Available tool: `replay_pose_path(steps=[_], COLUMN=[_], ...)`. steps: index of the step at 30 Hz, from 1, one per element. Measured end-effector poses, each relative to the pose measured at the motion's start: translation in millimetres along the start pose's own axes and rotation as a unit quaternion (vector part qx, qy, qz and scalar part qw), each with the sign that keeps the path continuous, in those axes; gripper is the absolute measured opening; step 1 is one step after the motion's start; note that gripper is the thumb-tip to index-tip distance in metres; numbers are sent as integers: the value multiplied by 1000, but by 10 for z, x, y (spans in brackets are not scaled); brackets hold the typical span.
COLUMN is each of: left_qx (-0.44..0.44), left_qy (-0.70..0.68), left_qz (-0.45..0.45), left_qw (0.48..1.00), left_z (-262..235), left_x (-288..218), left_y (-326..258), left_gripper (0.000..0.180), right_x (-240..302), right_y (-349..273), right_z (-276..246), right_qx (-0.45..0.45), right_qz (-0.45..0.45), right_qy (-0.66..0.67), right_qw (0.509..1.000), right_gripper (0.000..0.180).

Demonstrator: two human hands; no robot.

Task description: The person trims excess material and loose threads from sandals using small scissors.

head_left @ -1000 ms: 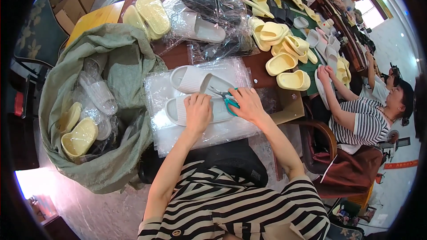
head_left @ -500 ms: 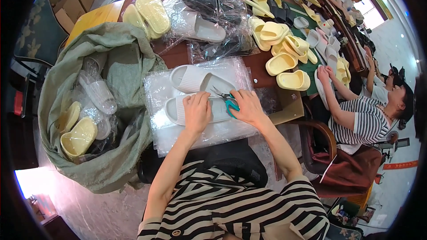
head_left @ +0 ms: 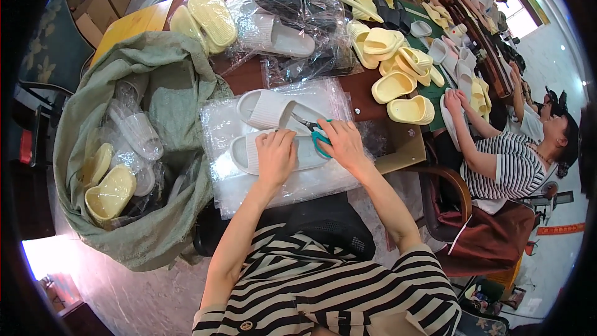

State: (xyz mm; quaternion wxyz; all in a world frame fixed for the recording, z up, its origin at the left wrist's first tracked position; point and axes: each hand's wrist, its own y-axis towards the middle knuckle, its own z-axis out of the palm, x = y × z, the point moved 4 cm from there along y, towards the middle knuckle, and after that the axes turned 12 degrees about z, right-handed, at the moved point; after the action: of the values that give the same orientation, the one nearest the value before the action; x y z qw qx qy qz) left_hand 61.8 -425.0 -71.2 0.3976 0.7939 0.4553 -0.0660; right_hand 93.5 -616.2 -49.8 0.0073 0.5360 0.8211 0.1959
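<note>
Two pale grey slippers lie side by side on a stack of clear plastic bags (head_left: 233, 194) in front of me. My left hand (head_left: 277, 157) is closed at the strap of the near slipper (head_left: 244, 151), fingertips over its edge. My right hand (head_left: 343, 144) grips small scissors (head_left: 318, 139) with teal handles. Their blades are close together and point left, at the strap edge of the far slipper (head_left: 268, 108). Whether the tips touch anything is too small to tell. The heel of the near slipper runs beneath the scissors.
On my left, a green cloth sack (head_left: 146, 252) holds bagged grey and yellow slippers. Bagged slippers (head_left: 292, 40) lie beyond the stack, with loose yellow slippers (head_left: 393, 87) to the right. A cardboard box (head_left: 407, 149) stands by my right hand. A person in stripes (head_left: 507, 165) sits further right.
The scissor blades, spread apart before, have come together beside the far slipper's strap. My right hand has shifted slightly. My left hand stays on the near slipper.
</note>
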Motion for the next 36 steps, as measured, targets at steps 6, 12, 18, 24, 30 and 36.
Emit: replay_pose_path(steps=[6, 12, 18, 24, 30, 36], left_qx=[-3, 13, 31, 32, 47, -7], left_qy=[16, 26, 22, 26, -126, -290], left_qz=[19, 37, 50, 70, 8, 63], left_qw=[1000, 999, 998, 997, 991, 955], left_z=[4, -9, 19, -72, -173, -469], left_x=[12, 21, -36, -164, -455, -973], left_y=[-47, -95, -27, 45, 105, 308], left_gripper=[27, 26, 27, 28, 26, 33], right_x=[-449, -1693, -2357, -2341, -1167, 138], right_y=[-33, 278, 680, 859, 849, 103], right_z=[159, 682, 1108, 975, 240, -504], right_qx=[29, 1, 30, 26, -95, 256], right_qz=[156, 394, 410, 351, 120, 148], right_qy=[66, 111, 195, -60, 194, 565], right_qw=[985, 912, 891, 934, 969, 771], right_gripper=[43, 40, 28, 21, 26, 24])
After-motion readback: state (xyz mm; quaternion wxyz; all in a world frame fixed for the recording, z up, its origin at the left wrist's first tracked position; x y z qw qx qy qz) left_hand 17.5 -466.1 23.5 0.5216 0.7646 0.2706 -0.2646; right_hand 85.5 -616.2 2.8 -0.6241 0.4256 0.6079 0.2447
